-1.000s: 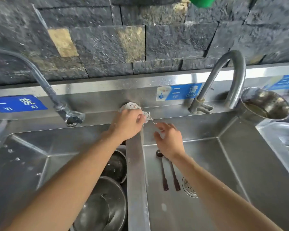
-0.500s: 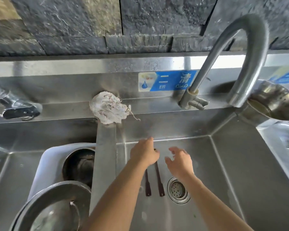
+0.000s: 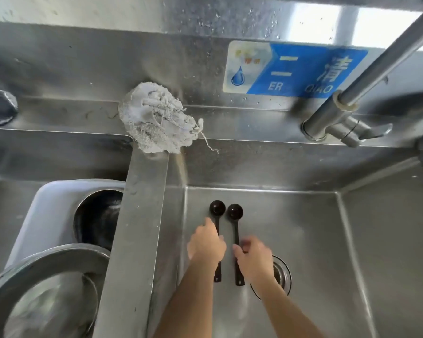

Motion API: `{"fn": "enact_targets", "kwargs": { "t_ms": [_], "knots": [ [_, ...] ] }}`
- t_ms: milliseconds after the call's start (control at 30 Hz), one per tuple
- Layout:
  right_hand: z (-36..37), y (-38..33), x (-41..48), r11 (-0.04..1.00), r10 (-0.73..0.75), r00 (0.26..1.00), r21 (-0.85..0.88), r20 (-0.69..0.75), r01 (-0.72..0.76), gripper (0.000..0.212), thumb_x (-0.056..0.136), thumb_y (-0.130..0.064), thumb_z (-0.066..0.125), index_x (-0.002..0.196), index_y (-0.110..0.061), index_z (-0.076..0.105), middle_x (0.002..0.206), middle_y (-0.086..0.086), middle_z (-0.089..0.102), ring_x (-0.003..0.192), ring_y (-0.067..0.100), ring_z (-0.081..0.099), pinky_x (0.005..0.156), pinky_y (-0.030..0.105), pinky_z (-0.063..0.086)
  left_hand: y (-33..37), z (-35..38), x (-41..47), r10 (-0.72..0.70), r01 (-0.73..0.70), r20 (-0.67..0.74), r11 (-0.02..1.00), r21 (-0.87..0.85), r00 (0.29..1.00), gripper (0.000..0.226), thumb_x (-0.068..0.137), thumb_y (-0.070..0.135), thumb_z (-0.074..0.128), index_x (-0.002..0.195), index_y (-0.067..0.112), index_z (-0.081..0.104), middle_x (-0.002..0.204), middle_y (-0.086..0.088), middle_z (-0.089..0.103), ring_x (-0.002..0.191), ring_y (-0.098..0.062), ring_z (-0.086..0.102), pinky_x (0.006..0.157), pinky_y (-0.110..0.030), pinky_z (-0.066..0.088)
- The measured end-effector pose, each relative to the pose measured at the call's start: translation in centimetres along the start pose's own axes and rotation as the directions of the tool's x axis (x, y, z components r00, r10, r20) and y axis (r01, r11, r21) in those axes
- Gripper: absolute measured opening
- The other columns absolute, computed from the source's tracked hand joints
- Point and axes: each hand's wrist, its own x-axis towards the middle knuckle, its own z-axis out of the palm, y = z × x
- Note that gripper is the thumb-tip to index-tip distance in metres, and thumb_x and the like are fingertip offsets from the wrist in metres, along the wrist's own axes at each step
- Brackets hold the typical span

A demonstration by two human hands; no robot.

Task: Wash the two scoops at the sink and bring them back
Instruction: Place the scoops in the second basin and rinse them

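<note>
Drops lower since half-second ago: left hand [image 3: 206, 243] onto left scoop [image 3: 217, 207], right hand [image 3: 254, 259] at right scoop [image 3: 235, 212]. Cannot tell if grip closed. Pickup step; needs pinch, lift from sink [image 3: 308, 240].

We get bright even light, glare on the backsplash [image 3: 315, 23] upper right; motion blur smears the steel bowl [image 3: 22, 276] lower left; wide-angle bending at edges.
</note>
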Motion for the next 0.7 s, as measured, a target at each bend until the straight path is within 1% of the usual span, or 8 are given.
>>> {"fn": "enact_targets", "kwargs": {
  "t_ms": [100,200,267,433,533,567,633,700],
  "knots": [
    [0.5,0.2,0.8,0.999,0.0,1.0,0.053,-0.028,0.001,0.026,0.094,-0.034,0.066,0.114,-0.018,0.068,0.101,-0.003,0.073,0.093,0.017,0.065,0.082,0.028,0.051,-0.2,0.9,0.7,0.0,0.0,-0.026,1.0,-0.015,1.0,0.027,0.097,0.028,0.057,0.12,0.016,0.05,0.117,-0.007,0.063,0.107,-0.028,0.063,0.083,-0.036,0.052],
    [0.6,0.5,1.3,0.999,-0.015,1.0,0.035,-0.024,0.016,0.017,0.095,-0.031,0.065,0.105,-0.018,0.069,0.094,-0.002,0.073,0.089,0.02,0.066,0.083,0.035,0.056,-0.5,1.4,1.2,-0.007,0.004,-0.049,0.999,-0.042,0.999,0.017,0.097,0.027,0.058,0.11,0.017,0.055,0.11,-0.005,0.066,0.099,-0.026,0.065,0.076,-0.034,0.051],
    [0.7,0.6,1.5,0.999,-0.025,1.0,0.029,-0.017,0.026,0.014,0.096,-0.029,0.064,0.103,-0.018,0.069,0.092,-0.002,0.072,0.087,0.02,0.066,0.082,0.036,0.057,-0.6,1.5,1.4,-0.008,0.004,-0.055,0.997,-0.073,0.998,0.014,0.096,0.026,0.059,0.106,0.017,0.057,0.105,-0.005,0.067,0.095,-0.026,0.065,0.076,-0.035,0.053],
    [-0.2,0.5,1.0,0.996,-0.085,0.995,-0.028,-0.06,0.084,0.016,0.097,-0.022,0.057,0.104,-0.012,0.068,0.096,0.007,0.073,0.094,0.03,0.065,0.084,0.037,0.053,-0.5,0.7,0.5,0.023,-0.027,-0.056,0.998,-0.062,0.998,0.008,0.094,0.022,0.06,0.096,0.015,0.059,0.097,-0.005,0.068,0.091,-0.027,0.066,0.076,-0.037,0.055],
    [-1.6,-0.2,0.2,0.975,-0.158,0.978,-0.18,-0.137,0.132,0.016,0.095,-0.018,0.053,0.098,-0.006,0.063,0.099,0.01,0.067,0.094,0.037,0.063,0.074,0.036,0.045,-0.1,-0.7,-0.5,0.141,-0.134,-0.046,0.982,0.133,0.989,0.007,0.09,0.01,0.057,0.088,0.012,0.051,0.097,-0.008,0.066,0.094,-0.033,0.066,0.069,-0.036,0.047],
    [-2.2,-0.6,-0.2,0.957,-0.184,0.973,-0.249,-0.138,0.146,0.015,0.094,-0.018,0.052,0.098,-0.006,0.06,0.102,0.01,0.064,0.093,0.039,0.063,0.07,0.036,0.042,0.2,-1.2,-1.0,0.196,-0.184,-0.028,0.955,0.233,0.98,0.009,0.088,0.006,0.057,0.091,0.011,0.051,0.1,-0.01,0.066,0.096,-0.034,0.066,0.07,-0.038,0.047],
    [-3.6,-1.6,-0.9,0.899,-0.237,0.968,-0.397,-0.085,0.185,0.015,0.095,-0.016,0.048,0.103,-0.007,0.058,0.107,0.01,0.061,0.092,0.04,0.064,0.067,0.035,0.039,1.0,-2.4,-2.0,0.281,-0.259,0.01,0.868,0.423,0.96,0.022,0.086,0.001,0.06,0.107,0.007,0.057,0.106,-0.011,0.067,0.099,-0.033,0.068,0.076,-0.039,0.052],
    [-4.7,-2.7,-1.3,0.843,-0.253,0.967,-0.497,-0.027,0.206,0.018,0.095,-0.012,0.045,0.109,-0.011,0.057,0.112,0.009,0.06,0.096,0.036,0.066,0.072,0.037,0.045,1.8,-3.3,-2.8,0.318,-0.285,0.033,0.793,0.538,0.947,0.03,0.086,-0.001,0.064,0.115,0.006,0.058,0.109,-0.012,0.066,0.1,-0.031,0.069,0.078,-0.038,0.054]
  ]
}}
